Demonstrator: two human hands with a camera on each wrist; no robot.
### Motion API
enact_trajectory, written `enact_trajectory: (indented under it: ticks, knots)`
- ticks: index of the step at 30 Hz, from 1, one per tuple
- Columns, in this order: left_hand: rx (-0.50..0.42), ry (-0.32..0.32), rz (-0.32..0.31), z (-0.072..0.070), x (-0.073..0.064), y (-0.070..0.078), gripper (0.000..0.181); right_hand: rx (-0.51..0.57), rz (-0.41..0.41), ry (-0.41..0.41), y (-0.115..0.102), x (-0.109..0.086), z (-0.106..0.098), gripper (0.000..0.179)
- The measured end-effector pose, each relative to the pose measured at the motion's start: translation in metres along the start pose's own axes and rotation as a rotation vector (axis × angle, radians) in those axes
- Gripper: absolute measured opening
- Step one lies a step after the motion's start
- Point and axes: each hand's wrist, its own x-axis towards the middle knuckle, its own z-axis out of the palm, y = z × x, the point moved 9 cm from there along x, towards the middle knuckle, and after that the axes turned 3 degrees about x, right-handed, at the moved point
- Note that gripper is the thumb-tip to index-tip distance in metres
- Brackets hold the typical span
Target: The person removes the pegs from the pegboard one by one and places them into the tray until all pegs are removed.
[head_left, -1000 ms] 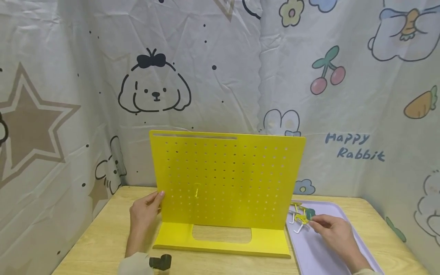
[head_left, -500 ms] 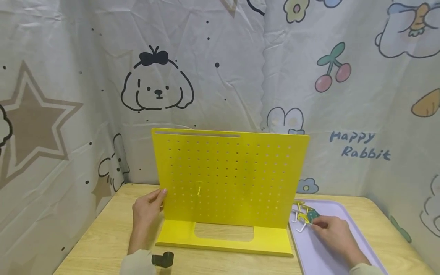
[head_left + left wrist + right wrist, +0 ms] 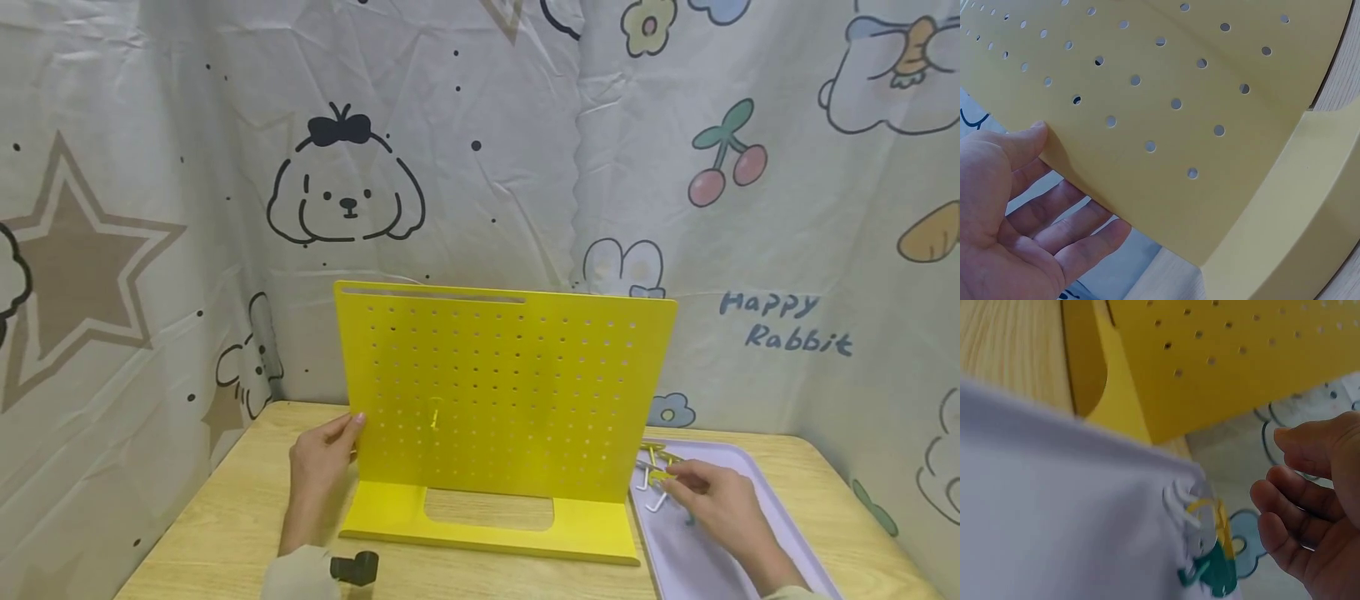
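A yellow pegboard (image 3: pixel 487 392) stands upright on its yellow base. My left hand (image 3: pixel 321 462) grips its left edge, thumb on the front face and the other fingers behind, as the left wrist view also shows. One small yellow hook (image 3: pixel 434 419) sits on the board's lower left part. My right hand (image 3: pixel 716 500) hovers over the lilac tray (image 3: pixel 701 575), fingers loosely bent with nothing between them in the right wrist view. Close to its fingertips lie a green hook (image 3: pixel 1217 576), yellow hooks (image 3: pixel 1226 534) and white hooks (image 3: pixel 657 502), heaped at the tray's far left corner.
The tray stands right beside the pegboard on a wooden table (image 3: pixel 240 508). A cutout (image 3: pixel 487 507) in the base shows the tabletop. Printed cloth (image 3: pixel 495 167) hangs behind and at both sides. A black device (image 3: pixel 355 568) is worn at the left wrist.
My right hand has risen slightly from the hooks. The green hook, earlier visible at its fingertips, is now mostly hidden beneath the hand in the head view. My left hand keeps its grip.
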Motion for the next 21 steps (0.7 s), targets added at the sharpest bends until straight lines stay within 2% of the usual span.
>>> enact_trajectory:
  ticks: [5, 11, 15, 21]
  knots:
    - [0.000, 0.000, 0.002, 0.000, 0.000, 0.000, 0.059, 0.135, -0.036, 0.028, -0.032, -0.004, 0.003, 0.021]
    - [-0.006, -0.003, 0.009, 0.000, -0.001, 0.001, 0.058, 0.268, -0.138, 0.049, -0.074, -0.006, 0.011, 0.016]
    - [-0.011, -0.007, 0.003, 0.000, -0.002, 0.001, 0.058, 0.349, -0.188, 0.027, -0.098, -0.006, 0.021, 0.017]
    - [-0.015, -0.006, 0.005, 0.000, -0.001, 0.002, 0.057, 0.468, -0.222, -0.031, -0.128, -0.004, 0.039, 0.020]
